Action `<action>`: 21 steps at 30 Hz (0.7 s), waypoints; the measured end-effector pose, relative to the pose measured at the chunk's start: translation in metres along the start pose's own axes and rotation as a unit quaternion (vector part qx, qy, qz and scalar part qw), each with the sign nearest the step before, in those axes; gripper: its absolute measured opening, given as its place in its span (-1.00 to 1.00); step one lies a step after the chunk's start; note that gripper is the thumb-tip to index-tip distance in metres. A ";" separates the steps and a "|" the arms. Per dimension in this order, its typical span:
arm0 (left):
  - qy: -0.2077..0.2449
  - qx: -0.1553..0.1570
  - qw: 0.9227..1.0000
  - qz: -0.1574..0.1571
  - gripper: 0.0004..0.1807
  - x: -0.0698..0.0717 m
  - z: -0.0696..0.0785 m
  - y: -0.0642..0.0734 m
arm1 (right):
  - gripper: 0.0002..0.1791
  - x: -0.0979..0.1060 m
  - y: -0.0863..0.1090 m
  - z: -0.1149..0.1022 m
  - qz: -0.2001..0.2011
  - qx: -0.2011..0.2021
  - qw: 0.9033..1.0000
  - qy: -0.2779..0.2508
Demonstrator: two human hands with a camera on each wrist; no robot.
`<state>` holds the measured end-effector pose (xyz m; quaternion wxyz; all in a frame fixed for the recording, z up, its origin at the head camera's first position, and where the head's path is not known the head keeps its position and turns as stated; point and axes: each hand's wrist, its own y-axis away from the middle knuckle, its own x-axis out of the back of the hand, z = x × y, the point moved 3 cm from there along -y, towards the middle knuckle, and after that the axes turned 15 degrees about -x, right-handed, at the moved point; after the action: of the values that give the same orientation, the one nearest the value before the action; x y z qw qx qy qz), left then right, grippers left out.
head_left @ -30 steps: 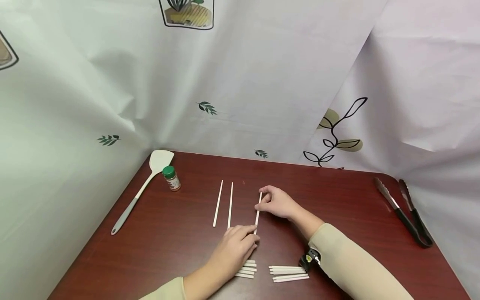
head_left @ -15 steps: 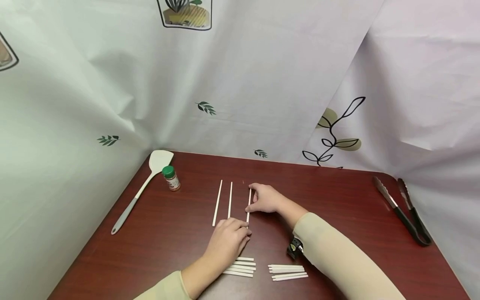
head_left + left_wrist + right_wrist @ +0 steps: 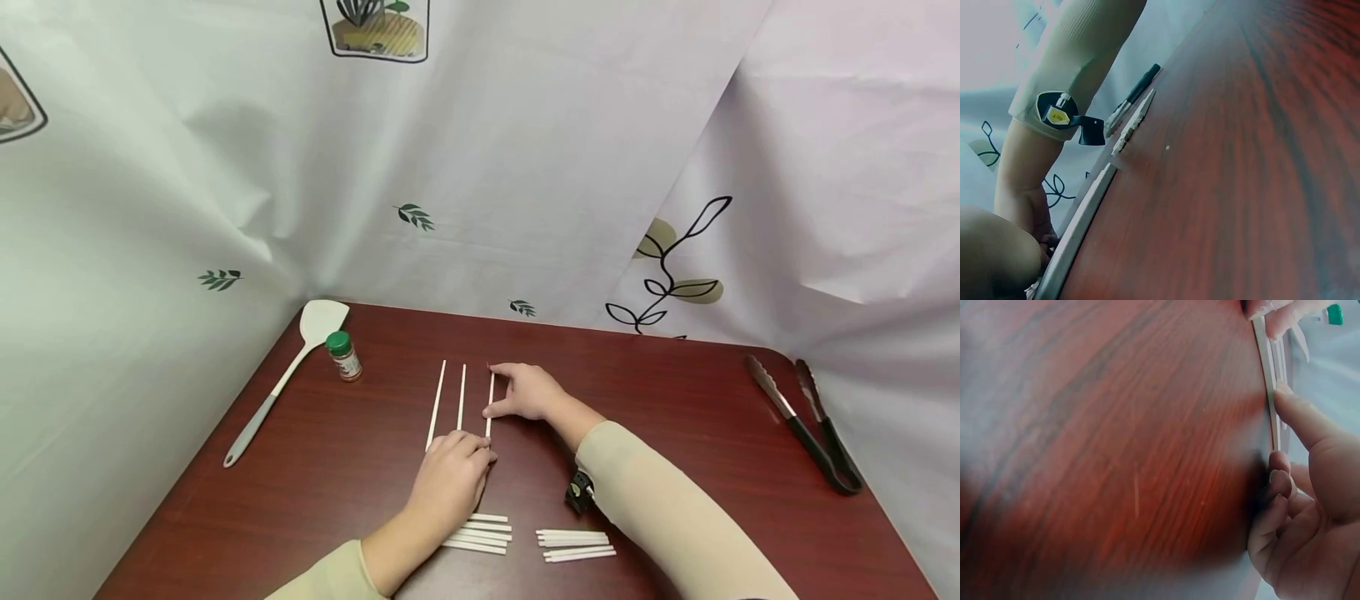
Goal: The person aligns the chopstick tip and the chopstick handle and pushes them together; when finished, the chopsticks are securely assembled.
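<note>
My right hand holds a thin white chopstick-like stick that lies on the dark red table, thumb against its side and index finger at its far end. In the right wrist view, the right thumb touches the stick. My left hand has its fingertips on the near end; the right wrist view shows left fingers on both sides of it. Left of it, two similar sticks, a middle one and an outer one, lie roughly parallel, lower ends at the left hand.
Several white sticks lie crosswise beside and partly behind the left wrist. A second group of sticks lies to their right. A spatula and a green-capped spice jar are at the left; black-handled tongs at the right.
Both hands have slid the held stick leftward, bringing it close to the two sticks beside it and nearly parallel to them. The left hand has also moved slightly away from the person.
</note>
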<state>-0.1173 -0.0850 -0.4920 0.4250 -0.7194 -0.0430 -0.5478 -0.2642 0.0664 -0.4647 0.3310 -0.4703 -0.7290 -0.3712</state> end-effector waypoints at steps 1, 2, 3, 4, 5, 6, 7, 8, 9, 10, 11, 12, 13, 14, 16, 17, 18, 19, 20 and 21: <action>-0.001 0.000 1.000 -0.001 -0.94 0.000 0.000 0.000 | -0.02 -0.001 -0.001 0.000 0.004 0.000 1.000 0.003; -0.003 0.001 1.000 -0.002 -0.94 0.000 -0.001 0.000 | -0.02 -0.002 -0.001 0.001 0.006 -0.001 1.000 0.005; -0.005 0.002 1.000 -0.004 -0.94 0.000 -0.001 0.000 | -0.03 -0.002 -0.002 0.001 0.007 -0.003 1.000 0.007; -0.005 0.003 1.000 -0.005 -0.94 0.001 -0.001 0.000 | -0.02 -0.003 -0.002 0.001 0.008 -0.005 1.000 0.010; -0.004 0.004 1.000 -0.005 -0.94 0.001 -0.002 0.000 | -0.03 -0.003 -0.003 0.001 0.008 -0.008 1.000 0.012; -0.003 0.005 1.000 -0.004 -0.94 0.001 -0.003 0.000 | -0.03 -0.004 -0.003 0.001 0.009 -0.011 1.000 0.017; -0.002 0.006 1.000 -0.003 -0.94 0.001 -0.003 0.000 | -0.03 -0.004 -0.003 0.001 0.008 -0.014 1.000 0.021; -0.001 0.006 1.000 -0.001 -0.94 0.001 -0.004 0.000 | -0.03 -0.004 -0.003 0.001 0.007 -0.016 1.000 0.023; 0.002 0.006 1.000 0.001 -0.94 0.001 -0.004 0.001 | -0.03 -0.004 -0.003 0.001 0.007 -0.017 0.999 0.026; 0.003 0.006 1.000 0.003 -0.94 0.001 -0.005 0.001 | -0.03 -0.004 -0.004 0.001 0.007 -0.017 0.999 0.028; 0.005 0.004 1.000 0.006 -0.95 0.001 -0.005 0.001 | -0.03 -0.004 -0.004 0.001 0.006 -0.018 0.999 0.031; 0.006 0.003 1.000 0.008 -0.95 0.000 -0.005 0.001 | -0.03 -0.004 -0.004 0.002 0.004 -0.019 0.999 0.033; 0.006 0.002 1.000 0.010 -0.95 0.000 -0.005 0.001 | -0.03 -0.005 -0.004 0.002 0.003 -0.019 0.999 0.032; 0.008 0.001 1.000 0.014 -0.95 0.000 -0.005 0.001 | -0.03 -0.005 -0.004 0.002 0.003 -0.018 0.999 0.032; 0.008 -0.001 1.000 0.018 -0.94 0.000 -0.006 0.001 | -0.03 -0.005 -0.005 0.002 0.001 -0.020 0.999 0.030; 0.008 -0.001 1.000 0.019 -0.94 0.000 -0.006 0.001 | -0.03 -0.005 -0.004 0.002 0.001 -0.020 0.999 0.030; 0.008 -0.002 1.000 0.020 -0.93 0.000 -0.006 0.001 | -0.03 -0.005 -0.004 0.003 0.003 -0.018 0.999 0.029; 0.009 -0.003 1.000 0.021 -0.92 0.000 -0.006 0.002 | -0.02 -0.005 -0.003 0.004 0.003 -0.016 1.000 0.026; 0.009 -0.004 1.000 0.022 -0.91 0.000 -0.006 0.002 | -0.01 -0.004 -0.003 0.005 0.003 -0.015 1.000 0.021; 0.010 -0.005 1.000 0.021 -0.89 -0.001 -0.005 0.002 | 0.01 -0.004 -0.002 0.007 0.002 -0.013 1.000 0.008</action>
<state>-0.1206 -0.0896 -0.4938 0.4328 -0.7168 -0.0210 -0.5463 -0.2656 0.0697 -0.4718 0.3313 -0.4735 -0.7201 -0.3839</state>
